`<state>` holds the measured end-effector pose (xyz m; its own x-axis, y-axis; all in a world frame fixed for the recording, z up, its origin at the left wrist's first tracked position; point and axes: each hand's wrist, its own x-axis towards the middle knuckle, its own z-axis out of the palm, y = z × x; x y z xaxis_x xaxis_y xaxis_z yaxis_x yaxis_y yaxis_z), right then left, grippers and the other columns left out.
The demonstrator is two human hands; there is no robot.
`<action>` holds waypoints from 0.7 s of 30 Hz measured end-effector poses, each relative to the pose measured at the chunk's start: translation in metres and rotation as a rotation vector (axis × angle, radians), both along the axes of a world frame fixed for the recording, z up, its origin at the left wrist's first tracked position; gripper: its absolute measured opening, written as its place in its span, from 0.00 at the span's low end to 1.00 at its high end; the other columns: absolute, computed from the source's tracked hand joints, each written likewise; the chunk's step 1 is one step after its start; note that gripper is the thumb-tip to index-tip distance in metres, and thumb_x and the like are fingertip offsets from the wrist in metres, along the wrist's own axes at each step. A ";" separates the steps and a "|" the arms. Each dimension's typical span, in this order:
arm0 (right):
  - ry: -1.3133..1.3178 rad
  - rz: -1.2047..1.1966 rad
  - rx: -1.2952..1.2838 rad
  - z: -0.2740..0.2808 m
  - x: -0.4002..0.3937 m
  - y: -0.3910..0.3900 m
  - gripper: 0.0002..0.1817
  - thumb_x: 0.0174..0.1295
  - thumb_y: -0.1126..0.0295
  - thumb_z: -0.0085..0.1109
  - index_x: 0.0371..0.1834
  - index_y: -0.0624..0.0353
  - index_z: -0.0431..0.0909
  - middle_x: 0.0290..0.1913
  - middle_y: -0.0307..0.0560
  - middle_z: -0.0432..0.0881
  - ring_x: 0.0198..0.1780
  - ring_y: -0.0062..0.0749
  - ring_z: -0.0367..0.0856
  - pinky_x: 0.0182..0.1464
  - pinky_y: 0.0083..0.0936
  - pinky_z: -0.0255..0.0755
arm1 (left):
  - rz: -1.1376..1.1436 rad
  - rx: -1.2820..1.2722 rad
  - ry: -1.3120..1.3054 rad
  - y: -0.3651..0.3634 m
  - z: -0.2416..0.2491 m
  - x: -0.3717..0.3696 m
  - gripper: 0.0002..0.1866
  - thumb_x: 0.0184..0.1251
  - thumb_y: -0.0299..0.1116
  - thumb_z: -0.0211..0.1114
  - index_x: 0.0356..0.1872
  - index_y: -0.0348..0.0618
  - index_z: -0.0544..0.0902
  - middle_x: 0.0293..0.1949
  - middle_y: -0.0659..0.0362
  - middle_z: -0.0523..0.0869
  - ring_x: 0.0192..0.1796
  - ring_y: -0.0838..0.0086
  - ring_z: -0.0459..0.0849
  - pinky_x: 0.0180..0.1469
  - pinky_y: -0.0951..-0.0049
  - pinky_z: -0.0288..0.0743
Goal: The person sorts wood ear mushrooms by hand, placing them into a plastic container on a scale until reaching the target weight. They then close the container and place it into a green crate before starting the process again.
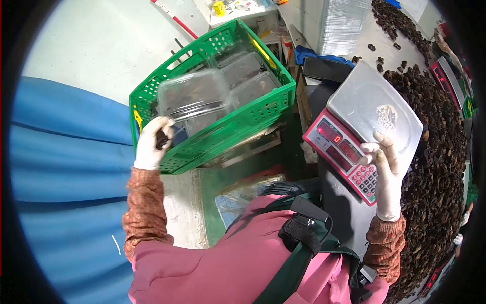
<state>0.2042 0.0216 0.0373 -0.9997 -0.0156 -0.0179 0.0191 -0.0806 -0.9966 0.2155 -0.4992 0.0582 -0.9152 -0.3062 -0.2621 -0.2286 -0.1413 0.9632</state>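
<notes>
My left hand, in a white glove, is at the near left corner of the green crate, its fingers curled round the edge of a clear plastic box. Dark contents show through this box and the other clear boxes inside the crate. My right hand, also gloved, is over the lower edge of the red scale's metal plate, fingers apart and holding nothing. The scale's display is lit and shows 0.
Dark dried pieces are heaped right of the scale. Stacked clear lids or trays stand behind it, near a dark flat object. Blue fabric hangs at left. Other workers' gloved hands and more scales are at the far right.
</notes>
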 end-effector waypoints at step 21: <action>-0.090 -0.418 -0.122 -0.063 0.076 0.090 0.14 0.79 0.65 0.49 0.57 0.64 0.77 0.39 0.44 0.87 0.34 0.22 0.80 0.40 0.20 0.75 | -0.483 0.259 0.302 0.166 0.109 -0.292 0.13 0.74 0.41 0.66 0.47 0.41 0.84 0.26 0.66 0.78 0.27 0.79 0.78 0.18 0.84 0.60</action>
<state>0.2806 0.1119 -0.0256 -0.9151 0.3822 -0.1284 0.0462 -0.2169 -0.9751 -0.0760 -0.3335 0.1670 -0.9798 0.1992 0.0196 -0.0477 -0.3277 0.9436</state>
